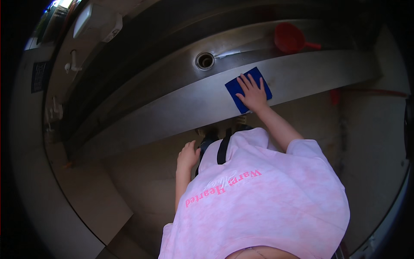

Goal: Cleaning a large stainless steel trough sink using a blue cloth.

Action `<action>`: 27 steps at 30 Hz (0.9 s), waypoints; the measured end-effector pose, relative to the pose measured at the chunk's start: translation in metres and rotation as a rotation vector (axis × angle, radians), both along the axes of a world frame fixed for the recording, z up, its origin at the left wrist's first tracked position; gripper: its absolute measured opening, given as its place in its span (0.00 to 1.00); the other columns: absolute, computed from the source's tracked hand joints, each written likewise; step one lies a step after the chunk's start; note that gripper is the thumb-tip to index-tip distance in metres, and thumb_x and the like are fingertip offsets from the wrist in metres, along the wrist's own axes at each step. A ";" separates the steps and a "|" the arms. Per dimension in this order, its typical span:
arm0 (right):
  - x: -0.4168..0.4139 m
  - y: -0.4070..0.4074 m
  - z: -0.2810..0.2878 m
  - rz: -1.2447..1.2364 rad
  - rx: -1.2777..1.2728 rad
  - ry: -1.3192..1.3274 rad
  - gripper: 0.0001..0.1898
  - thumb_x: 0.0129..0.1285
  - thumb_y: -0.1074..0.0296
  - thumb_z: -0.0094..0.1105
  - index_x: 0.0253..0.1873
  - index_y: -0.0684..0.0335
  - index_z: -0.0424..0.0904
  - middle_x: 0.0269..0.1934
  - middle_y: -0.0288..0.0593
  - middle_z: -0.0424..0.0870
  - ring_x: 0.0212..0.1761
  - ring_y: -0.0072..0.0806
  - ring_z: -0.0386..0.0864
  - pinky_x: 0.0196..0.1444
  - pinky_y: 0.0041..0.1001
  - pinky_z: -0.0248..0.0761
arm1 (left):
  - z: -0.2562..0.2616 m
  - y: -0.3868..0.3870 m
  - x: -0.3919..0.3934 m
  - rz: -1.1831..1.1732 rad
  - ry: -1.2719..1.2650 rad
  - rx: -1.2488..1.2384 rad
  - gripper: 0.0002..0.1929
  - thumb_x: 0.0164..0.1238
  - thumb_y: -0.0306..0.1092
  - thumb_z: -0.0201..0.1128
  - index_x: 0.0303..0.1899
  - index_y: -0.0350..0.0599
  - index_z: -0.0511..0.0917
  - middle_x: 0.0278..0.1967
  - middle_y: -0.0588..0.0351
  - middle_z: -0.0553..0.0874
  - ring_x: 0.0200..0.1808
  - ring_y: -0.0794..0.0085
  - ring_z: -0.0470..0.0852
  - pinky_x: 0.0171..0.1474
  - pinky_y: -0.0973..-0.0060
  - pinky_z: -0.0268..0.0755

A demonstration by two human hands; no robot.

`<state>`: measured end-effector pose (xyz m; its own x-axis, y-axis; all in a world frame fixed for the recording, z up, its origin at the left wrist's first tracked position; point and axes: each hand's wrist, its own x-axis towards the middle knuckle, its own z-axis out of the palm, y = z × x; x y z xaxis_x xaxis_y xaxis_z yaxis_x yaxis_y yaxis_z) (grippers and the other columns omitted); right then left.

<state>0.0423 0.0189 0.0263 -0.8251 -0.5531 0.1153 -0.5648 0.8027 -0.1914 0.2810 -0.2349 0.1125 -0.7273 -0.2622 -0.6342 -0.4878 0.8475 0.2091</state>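
Note:
My right hand [253, 94] lies flat with spread fingers on a folded blue cloth [235, 89]. The cloth rests on the broad metal front ledge [181, 103] of a long metal sink trough, its near corner at the ledge's front edge. My left hand [188, 155] hangs low beside my body, in front of the ledge, fingers slightly bent and holding nothing that shows. Behind the ledge, a round drain [205, 61] sits in the trough floor, left of the cloth.
A red plastic dipper [288, 38] with a handle lies in the trough at the right. White wall pipes and a tap [73, 62] are at the left, below a white box-like fixture [93, 22]. A red hose [375, 92] runs low at the right.

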 end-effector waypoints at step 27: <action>0.007 0.018 -0.011 0.039 -0.042 -0.127 0.32 0.64 0.50 0.56 0.72 0.45 0.63 0.74 0.30 0.61 0.75 0.29 0.57 0.76 0.47 0.43 | -0.044 -0.053 0.041 0.320 -0.039 0.255 0.22 0.70 0.41 0.59 0.59 0.37 0.75 0.52 0.42 0.84 0.54 0.57 0.83 0.57 0.68 0.74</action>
